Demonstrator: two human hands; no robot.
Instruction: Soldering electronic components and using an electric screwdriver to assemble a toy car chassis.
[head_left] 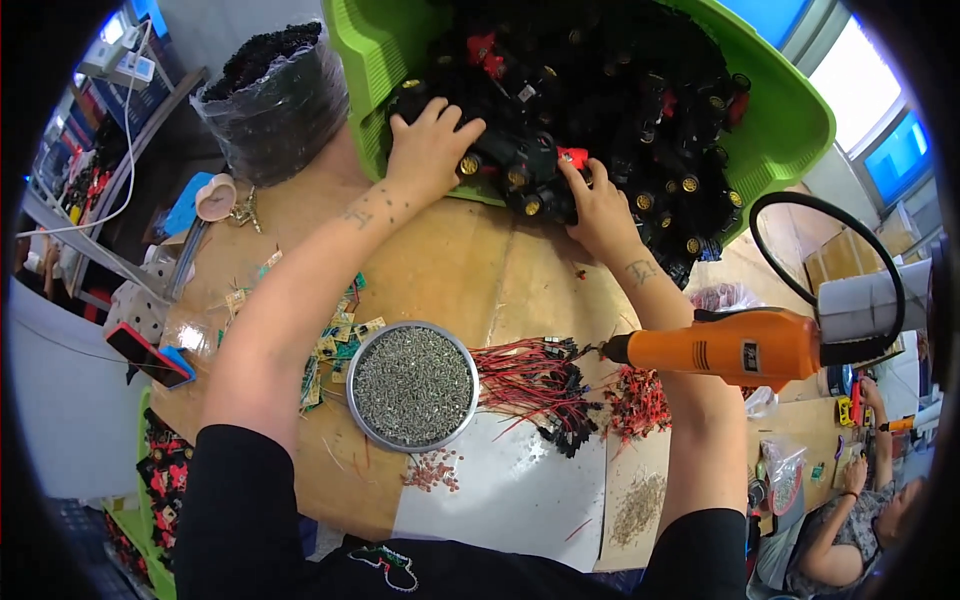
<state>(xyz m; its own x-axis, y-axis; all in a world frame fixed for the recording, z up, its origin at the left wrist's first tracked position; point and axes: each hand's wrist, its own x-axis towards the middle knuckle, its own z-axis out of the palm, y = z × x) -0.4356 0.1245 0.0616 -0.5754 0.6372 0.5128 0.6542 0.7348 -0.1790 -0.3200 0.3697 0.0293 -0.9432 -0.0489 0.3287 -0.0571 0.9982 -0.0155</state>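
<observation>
Both my hands reach into a large green bin [780, 140] heaped with black wheeled parts [640, 130] that look like toy car chassis, with yellow hubs and some red pieces. My left hand [428, 152] lies over the near left of the heap, its fingers spread on the black parts. To the right, my right hand [606, 215] has its fingers and thumb around the end of a black toy car chassis [540, 180] with a red piece on top. The undersides of my fingers are hidden.
Below my arms stand a metal bowl of small screws [415, 385], red-and-black wire bundles [535, 375] and green circuit boards [325, 350]. An orange power screwdriver [725, 347] hangs over my right forearm. A bag of black parts [280, 110] stands back left; another person [850, 520] sits right.
</observation>
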